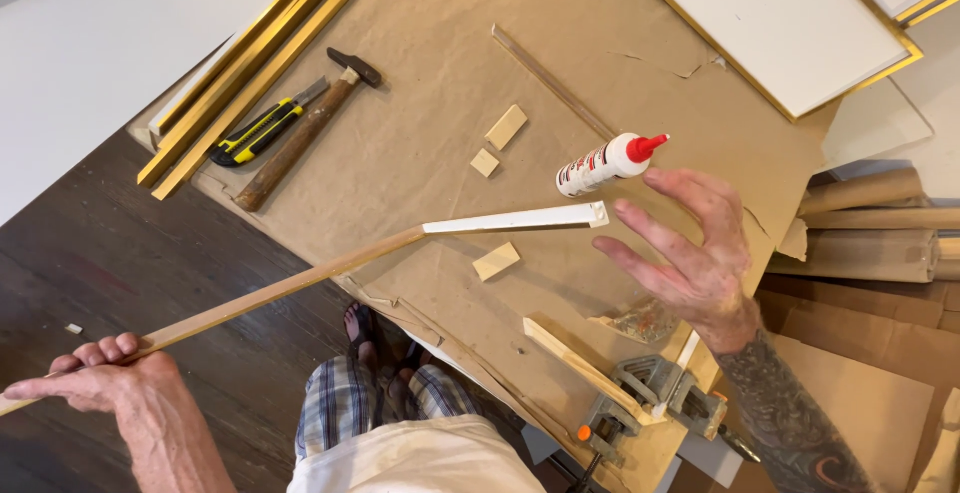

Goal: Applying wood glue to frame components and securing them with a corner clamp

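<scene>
My left hand (105,378) at the lower left grips one end of a long thin wooden moulding strip (330,268). The strip runs up and right over the cardboard-covered worktable (420,93), and its white mitred end (520,219) hangs near the middle. My right hand (690,253) hovers open, fingers spread, just right of that end and holds nothing. A white glue bottle with a red tip (607,163) lies on the cardboard just above the right hand's fingers. Small wood blocks (505,128) (496,261) lie around the strip's end.
A hammer (305,131) and a yellow utility knife (262,131) lie at the upper left beside gold frame mouldings (250,68). A metal corner clamp (650,398) holds a wood strip at the table's near edge. White gold-edged panels (770,13) and cardboard rolls (870,243) sit at right. Dark floor lies at left.
</scene>
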